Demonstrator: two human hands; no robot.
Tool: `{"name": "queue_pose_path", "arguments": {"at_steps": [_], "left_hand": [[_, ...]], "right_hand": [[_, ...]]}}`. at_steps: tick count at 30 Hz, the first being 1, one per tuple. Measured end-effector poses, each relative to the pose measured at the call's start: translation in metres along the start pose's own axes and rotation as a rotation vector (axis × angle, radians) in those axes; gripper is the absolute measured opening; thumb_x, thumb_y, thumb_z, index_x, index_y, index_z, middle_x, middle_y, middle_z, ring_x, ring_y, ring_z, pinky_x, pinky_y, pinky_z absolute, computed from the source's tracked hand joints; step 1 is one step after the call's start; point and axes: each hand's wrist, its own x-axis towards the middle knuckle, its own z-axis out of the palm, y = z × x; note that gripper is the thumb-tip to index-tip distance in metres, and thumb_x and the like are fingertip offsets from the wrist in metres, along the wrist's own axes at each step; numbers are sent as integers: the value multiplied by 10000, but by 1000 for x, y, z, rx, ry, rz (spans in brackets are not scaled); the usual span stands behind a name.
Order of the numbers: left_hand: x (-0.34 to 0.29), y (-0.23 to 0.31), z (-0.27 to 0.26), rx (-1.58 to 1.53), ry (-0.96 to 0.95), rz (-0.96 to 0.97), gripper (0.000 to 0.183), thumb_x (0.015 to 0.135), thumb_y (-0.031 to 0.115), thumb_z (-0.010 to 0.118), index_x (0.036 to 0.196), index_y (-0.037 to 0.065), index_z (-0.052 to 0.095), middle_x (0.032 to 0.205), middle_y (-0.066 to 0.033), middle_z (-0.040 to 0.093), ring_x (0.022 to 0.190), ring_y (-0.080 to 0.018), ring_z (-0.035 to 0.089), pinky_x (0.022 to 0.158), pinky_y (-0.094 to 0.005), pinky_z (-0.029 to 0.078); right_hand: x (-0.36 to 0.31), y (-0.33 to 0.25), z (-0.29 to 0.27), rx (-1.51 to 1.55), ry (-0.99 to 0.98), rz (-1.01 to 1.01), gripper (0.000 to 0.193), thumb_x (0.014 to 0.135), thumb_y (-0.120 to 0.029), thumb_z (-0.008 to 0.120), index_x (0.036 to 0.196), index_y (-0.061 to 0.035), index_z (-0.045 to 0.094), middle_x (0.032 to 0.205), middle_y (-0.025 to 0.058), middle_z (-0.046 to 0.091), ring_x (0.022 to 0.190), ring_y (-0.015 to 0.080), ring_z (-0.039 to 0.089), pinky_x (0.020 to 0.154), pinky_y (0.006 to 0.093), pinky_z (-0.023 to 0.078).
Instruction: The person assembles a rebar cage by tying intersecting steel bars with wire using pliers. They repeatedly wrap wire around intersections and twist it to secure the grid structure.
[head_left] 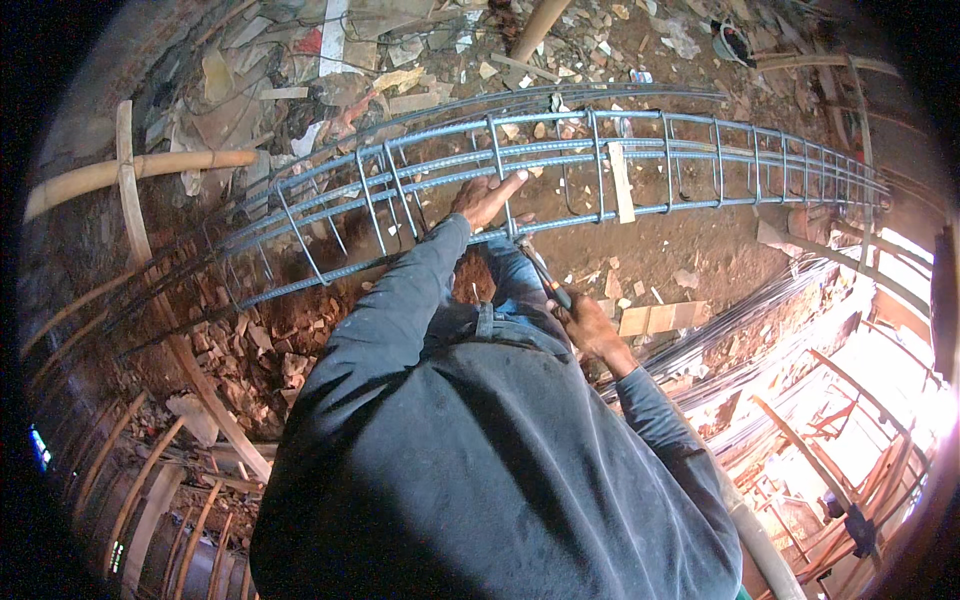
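Note:
A long rebar cage [670,150], made of ribbed steel bars with square stirrups, stretches across in front of me. My left hand [484,202] reaches over its near bar and grips the cage beside a stirrup, one digit stretched out to the right; its other fingers are partly hidden. Lower and to the right, my right hand [592,328] is closed around the handles of a pair of pincers [546,277]. The pincers' jaws meet the near lower bar at the foot of that same stirrup, too small to make out clearly.
A pale wood strip [621,182] leans across the cage. A short board [662,318] lies on the dirt near a bundle of long thin rods [745,318]. Broken bricks [265,350] lie at left, by a bamboo pole [150,172]. Rubble covers the far ground.

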Motion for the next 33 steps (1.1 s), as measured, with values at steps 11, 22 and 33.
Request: {"name": "queue_pose_path", "arguments": {"at_steps": [11,22,33], "left_hand": [[-3,-18,27,130,345,134,871,816,771,698,955,-88,727,855,-236,701,844,-330,678,802,-465,513],[-13,-13,22,271,308,221,616,875,611,743,984,5,772,844,-173,725,792,-321,681,758,-470,507],[-11,-16,27,269,362,370,448,951,463,721,910,21,777,645,-120,647,594,-273,615,619,-462,469]], "right_hand": [[-13,-18,6,30,51,-12,460,1012,-350,639,1378,-72,606,1038,321,700,1037,491,676,861,518,518],[-11,-16,13,34,2,21,530,1017,-448,616,1437,-125,584,1048,329,692,1024,485,678,854,515,520],[-12,-22,10,295,-100,71,644,1001,-508,635,1349,33,604,1085,273,727,1063,369,695,933,462,506]]}}
